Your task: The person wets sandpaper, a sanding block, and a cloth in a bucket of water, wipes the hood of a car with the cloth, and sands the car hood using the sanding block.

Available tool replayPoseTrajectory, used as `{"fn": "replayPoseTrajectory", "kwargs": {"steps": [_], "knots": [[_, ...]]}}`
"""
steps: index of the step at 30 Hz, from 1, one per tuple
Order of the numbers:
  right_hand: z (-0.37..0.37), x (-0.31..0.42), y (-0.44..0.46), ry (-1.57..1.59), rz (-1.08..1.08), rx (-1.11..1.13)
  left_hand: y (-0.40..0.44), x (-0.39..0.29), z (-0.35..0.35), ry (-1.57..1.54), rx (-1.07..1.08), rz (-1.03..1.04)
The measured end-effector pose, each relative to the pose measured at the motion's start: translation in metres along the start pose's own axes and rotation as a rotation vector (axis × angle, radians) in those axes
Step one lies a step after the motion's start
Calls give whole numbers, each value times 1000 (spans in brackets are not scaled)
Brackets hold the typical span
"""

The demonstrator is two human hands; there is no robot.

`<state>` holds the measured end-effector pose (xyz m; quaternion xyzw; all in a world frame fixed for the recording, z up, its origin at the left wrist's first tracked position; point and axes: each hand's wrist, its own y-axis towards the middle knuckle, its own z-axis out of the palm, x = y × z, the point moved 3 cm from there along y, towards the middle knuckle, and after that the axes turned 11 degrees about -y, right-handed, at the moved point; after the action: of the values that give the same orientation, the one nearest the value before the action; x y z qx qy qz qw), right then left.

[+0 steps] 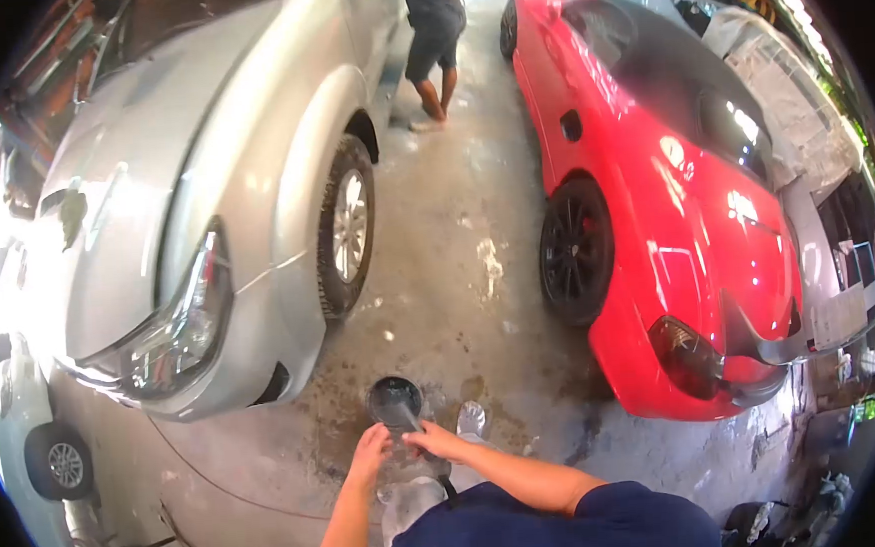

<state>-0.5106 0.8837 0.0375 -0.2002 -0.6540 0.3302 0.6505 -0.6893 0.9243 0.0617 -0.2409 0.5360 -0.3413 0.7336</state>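
Note:
My left hand (370,450) is low in the middle of the head view, fingers stretched toward the left edge of a small grey flat piece (400,417). On the other side, my right hand (434,440) has its fingers closed on that piece; whether it is a sheet or a pad I cannot tell. Just beyond both hands, a round dark bucket (374,402) stands on the floor, its inside dark and shiny. The grey piece overlaps the bucket's near rim in view.
A silver car (253,200) stands on the left, a red car (635,221) on the right. Between them runs a stained concrete floor (457,262). Another person (435,33) stands farther up this aisle. A thin hose or cable (210,479) lies at lower left.

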Motion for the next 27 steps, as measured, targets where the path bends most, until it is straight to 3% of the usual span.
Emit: {"fn": "replayPoseTrajectory", "kwargs": {"steps": [3,4,6,8,11,13,15,18,21,24,27], "knots": [[-26,-54,31,260,97,-104,99,62,-66,98,18,-72],[-26,-102,56,343,89,-172,120,78,-81,164,-114,-99],[-44,-130,66,564,198,-98,154,113,-102,107,-273,-25],[-52,-129,75,715,377,-347,216,156,-147,479,-362,-129],[-53,-185,117,804,433,-313,296,190,-158,879,-391,-78],[-51,-213,140,836,423,-345,337,198,-154,1304,-244,-22],[-49,-244,165,840,456,-347,385,224,-162,1416,-256,-89],[-40,-285,201,840,518,-343,447,284,-188,1724,275,-271],[-32,-308,221,848,583,-345,479,355,-217,2052,382,-412],[-31,-312,237,829,649,-333,486,345,-178,1998,-134,-252],[-27,-302,240,852,557,-284,519,378,-193,2039,231,-275]]}}
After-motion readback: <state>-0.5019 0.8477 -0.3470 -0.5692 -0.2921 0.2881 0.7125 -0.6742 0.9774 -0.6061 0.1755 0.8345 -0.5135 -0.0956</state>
